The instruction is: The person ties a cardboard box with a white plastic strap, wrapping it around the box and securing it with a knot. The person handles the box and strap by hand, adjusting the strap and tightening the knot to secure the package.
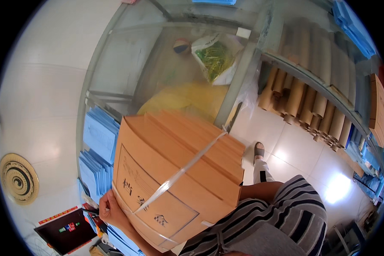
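Observation:
A thick bundle of flat brown cardboard file boxes (158,170) is tied round with a clear plastic strap (179,173). It is tilted in front of my body, over the near edge of the glass counter. At its left edge my left hand (113,210) is closed, the fingers gripping the cardboard. My right forearm reaches behind the bundle's right side, so the right hand and its fingers are hidden.
Blue folders (99,134) stack left of the bundle. On the glass counter (149,64) lie a bag with green contents (215,62) and a small ball (181,46). Brown cardboard tubes (296,100) fill a shelf at right. A dark screen (66,230) stands lower left.

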The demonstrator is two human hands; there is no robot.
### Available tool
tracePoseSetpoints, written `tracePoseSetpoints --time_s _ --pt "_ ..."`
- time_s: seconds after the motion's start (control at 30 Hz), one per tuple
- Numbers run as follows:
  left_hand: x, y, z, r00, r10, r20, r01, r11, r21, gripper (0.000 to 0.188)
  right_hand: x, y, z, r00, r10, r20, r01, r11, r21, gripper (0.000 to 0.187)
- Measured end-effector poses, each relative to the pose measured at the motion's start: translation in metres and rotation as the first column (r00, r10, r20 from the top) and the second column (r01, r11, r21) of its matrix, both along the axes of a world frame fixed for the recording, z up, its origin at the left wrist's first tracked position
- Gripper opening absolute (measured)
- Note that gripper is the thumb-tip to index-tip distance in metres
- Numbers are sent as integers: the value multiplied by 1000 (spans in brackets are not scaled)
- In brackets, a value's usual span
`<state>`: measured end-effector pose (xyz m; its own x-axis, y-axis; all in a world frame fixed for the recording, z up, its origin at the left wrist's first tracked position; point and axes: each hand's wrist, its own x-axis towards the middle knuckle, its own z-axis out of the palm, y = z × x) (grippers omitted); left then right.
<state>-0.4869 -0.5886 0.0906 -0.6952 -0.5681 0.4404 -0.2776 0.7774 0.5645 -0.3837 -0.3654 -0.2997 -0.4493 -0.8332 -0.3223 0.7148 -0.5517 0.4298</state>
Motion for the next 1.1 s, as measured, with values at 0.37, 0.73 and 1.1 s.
tracePoseSetpoints --time_s 0.37,0.73,1.1 --pt "8 -15 -4 966 -194 -170 217 967 133 11 45 -92 -6 994 -107 2 107 994 29 32" --pt "14 -25 -7 918 -337 -208 359 930 76 14 100 -150 -9 671 151 -726 618 427 660 9" --pt "19 -21 -4 941 -303 -150 314 948 53 19 95 -127 92 603 583 -545 677 -12 736 17"
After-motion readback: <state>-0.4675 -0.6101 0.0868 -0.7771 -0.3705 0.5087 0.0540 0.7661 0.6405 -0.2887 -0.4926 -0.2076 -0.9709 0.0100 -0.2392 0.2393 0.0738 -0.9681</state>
